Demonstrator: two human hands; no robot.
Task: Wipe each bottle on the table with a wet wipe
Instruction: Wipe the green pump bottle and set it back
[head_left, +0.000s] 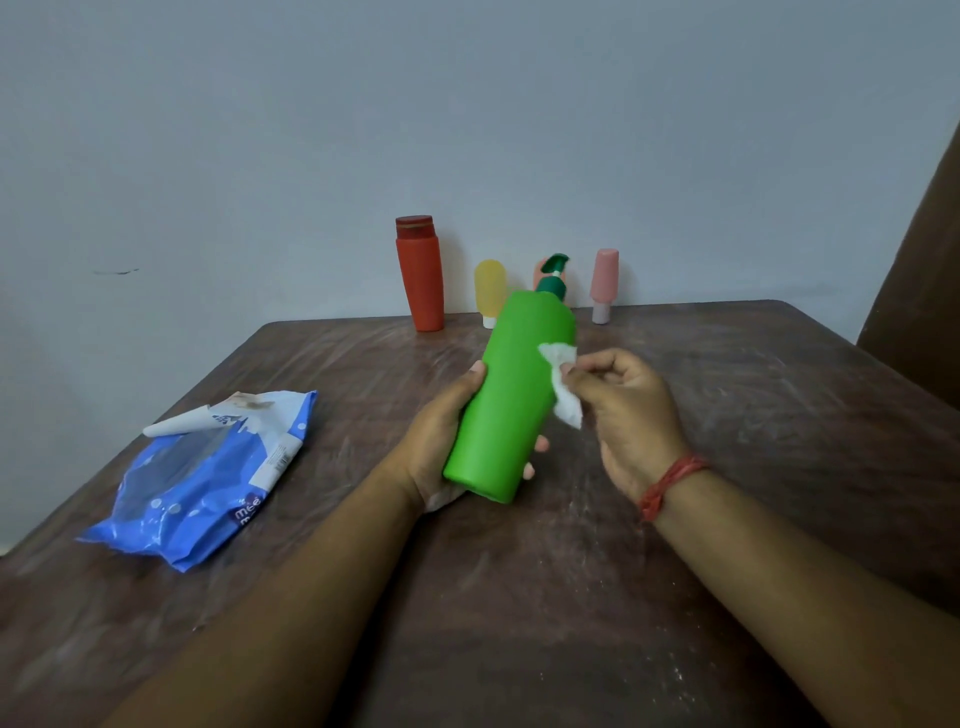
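The left hand (441, 441) grips the green bottle (511, 395), tilted toward 1 o'clock; the right hand (631, 415) pinches a wipe (563, 384) against its 3 o'clock side.

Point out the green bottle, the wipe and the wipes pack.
green bottle (511, 400), head view, middle of its body
wipe (566, 405), head view, lower fold beside the right hand
wipes pack (208, 478), head view, middle of its blue front
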